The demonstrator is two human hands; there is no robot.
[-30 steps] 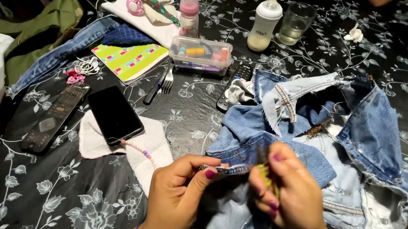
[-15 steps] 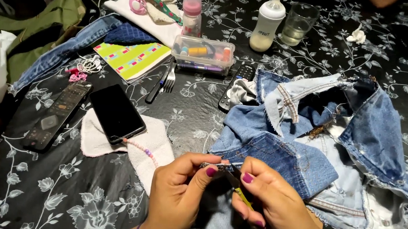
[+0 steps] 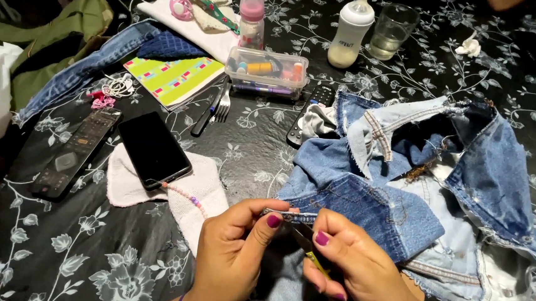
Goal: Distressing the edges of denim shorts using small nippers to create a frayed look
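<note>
A pile of cut blue denim (image 3: 417, 180) lies on the black floral tablecloth (image 3: 84, 263) at the right. My left hand (image 3: 235, 255) pinches a folded denim edge (image 3: 288, 216) between thumb and fingers at the bottom centre. My right hand (image 3: 360, 270) is closed around a small yellow-handled tool (image 3: 315, 261), its dark tip touching that same edge. Both hands have purple nails and nearly touch each other.
A black phone (image 3: 153, 150) rests on a white-pink cloth (image 3: 202, 190), with a dark remote (image 3: 76, 151) to its left. Farther back stand a clear sewing box (image 3: 267, 72), fork (image 3: 222, 103), green notebook (image 3: 172, 78), two baby bottles (image 3: 350, 30), a glass (image 3: 392, 32) and a second remote (image 3: 312, 109).
My right hand has dropped lower and swung the tool's tip up to the denim edge. My left hand has kept its pinch on the edge.
</note>
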